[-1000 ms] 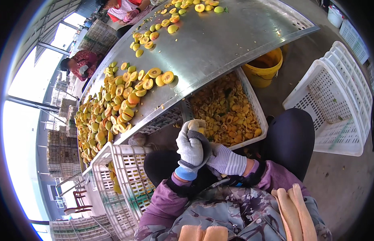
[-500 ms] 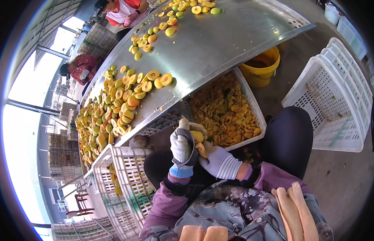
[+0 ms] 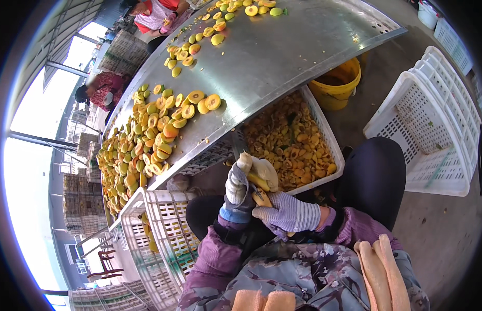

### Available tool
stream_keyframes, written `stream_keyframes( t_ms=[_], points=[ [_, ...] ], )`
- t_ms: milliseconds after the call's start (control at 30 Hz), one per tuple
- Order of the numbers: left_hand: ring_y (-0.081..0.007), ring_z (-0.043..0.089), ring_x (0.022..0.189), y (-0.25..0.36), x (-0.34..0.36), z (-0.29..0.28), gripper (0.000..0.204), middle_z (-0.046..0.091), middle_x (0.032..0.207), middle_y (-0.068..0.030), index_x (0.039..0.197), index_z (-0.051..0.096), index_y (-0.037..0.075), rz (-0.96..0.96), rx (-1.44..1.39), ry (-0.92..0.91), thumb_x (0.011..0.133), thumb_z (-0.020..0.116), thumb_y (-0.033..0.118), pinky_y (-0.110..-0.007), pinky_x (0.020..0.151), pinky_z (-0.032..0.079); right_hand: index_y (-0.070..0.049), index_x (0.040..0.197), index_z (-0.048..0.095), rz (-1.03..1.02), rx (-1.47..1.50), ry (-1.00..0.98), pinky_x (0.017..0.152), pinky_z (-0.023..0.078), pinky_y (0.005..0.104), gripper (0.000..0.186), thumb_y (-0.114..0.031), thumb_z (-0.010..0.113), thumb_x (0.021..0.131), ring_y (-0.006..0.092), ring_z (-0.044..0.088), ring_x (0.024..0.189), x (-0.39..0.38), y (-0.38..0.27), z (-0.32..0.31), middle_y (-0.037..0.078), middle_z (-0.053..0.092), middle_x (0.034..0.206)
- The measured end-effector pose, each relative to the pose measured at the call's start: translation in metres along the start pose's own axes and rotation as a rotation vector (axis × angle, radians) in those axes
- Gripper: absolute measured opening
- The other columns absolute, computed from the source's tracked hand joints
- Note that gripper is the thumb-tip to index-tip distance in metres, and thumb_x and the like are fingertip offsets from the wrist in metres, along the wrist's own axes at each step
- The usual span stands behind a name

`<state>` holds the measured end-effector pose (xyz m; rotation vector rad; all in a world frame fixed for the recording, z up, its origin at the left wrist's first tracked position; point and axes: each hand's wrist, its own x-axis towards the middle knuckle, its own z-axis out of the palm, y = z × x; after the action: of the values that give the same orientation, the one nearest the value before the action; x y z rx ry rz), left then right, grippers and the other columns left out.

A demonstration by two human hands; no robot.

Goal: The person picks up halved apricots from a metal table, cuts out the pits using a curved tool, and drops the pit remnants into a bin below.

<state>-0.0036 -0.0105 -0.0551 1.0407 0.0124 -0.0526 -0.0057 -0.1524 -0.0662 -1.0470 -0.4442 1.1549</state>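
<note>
Grasping hands (image 3: 293,211), left on yellow fruit (image 3: 258,181), right on tan-handled tool (image 3: 262,199), long axis slanting up-left.

Workshop with heaped fruit (image 3: 153,132), steel table (image 3: 282,49)

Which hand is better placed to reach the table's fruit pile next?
Probably the left hand: it's nearer the pile, though it holds a yellow fruit; the right hand, farther off, holds a tool.
</note>
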Motion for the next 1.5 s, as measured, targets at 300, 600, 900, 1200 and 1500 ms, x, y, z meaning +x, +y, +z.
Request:
stream_keyframes(
  t_ms=[300, 600, 900, 1200, 1500],
  points=[
    [-0.0213, 0.056, 0.073, 0.002, 0.005, -0.032, 0.047, 0.059, 0.086, -0.0081, 0.093, 0.056, 0.008, -0.122, -0.596, 0.341, 0.091, 0.05, 0.054, -0.032, 0.061, 0.048, -0.003, 0.077, 0.053, 0.088, 0.073, -0.015, 0.036, 0.038, 0.026, 0.026, -0.024, 0.058, 0.091, 0.0112, 0.048, 0.039, 0.003, 0.0, -0.007, 0.002, 0.05, 0.053],
    [-0.0192, 0.06, 0.071, 0.159, -0.11, -0.151, 0.034, 0.061, 0.083, -0.0079, 0.113, 0.055, -0.001, 0.616, 1.173, 1.248, 0.091, 0.049, 0.024, -0.028, 0.059, 0.047, 0.001, 0.103, 0.051, 0.147, -1.052, 0.518, 0.07, 0.05, 0.0487, 0.038, -0.032, 0.057, 0.087, 0.0401, 0.064, 0.075, 0.023, 0.04, -0.047, 0.025, 0.064, 0.078],
    [-0.013, 0.058, 0.07, 0.153, -0.106, -0.077, 0.048, 0.062, 0.086, -0.0051, 0.127, 0.051, 0.005, 0.192, 1.137, 0.956, 0.083, 0.042, -0.008, -0.025, 0.063, 0.047, -0.001, 0.101, 0.048, -0.015, -1.366, 0.543, 0.048, 0.047, 0.0452, 0.031, -0.028, 0.057, 0.087, 0.0334, 0.062, 0.055, 0.032, 0.043, -0.052, 0.014, 0.062, 0.062],
    [-0.035, 0.058, 0.095, -0.031, 0.034, -0.018, 0.023, 0.063, 0.1, -0.0135, 0.102, 0.064, 0.01, 0.107, 1.57, 0.359, 0.081, 0.059, 0.018, -0.044, 0.083, 0.048, -0.003, 0.096, 0.056, -0.186, -1.594, 0.566, 0.046, 0.048, 0.0416, 0.019, -0.015, 0.047, 0.085, 0.0281, 0.066, 0.059, 0.024, 0.04, -0.043, 0.012, 0.065, 0.068],
    [-0.0323, 0.065, 0.081, -0.002, 0.074, -0.008, 0.022, 0.066, 0.091, -0.0155, 0.101, 0.067, 0.012, 0.01, 1.609, 0.106, 0.082, 0.062, 0.021, -0.039, 0.072, 0.052, 0.001, 0.106, 0.051, -0.31, -1.338, 0.648, 0.052, 0.047, 0.0435, 0.035, -0.024, 0.061, 0.083, 0.0326, 0.061, 0.059, 0.024, 0.028, -0.056, 0.014, 0.059, 0.069]
  ],
)
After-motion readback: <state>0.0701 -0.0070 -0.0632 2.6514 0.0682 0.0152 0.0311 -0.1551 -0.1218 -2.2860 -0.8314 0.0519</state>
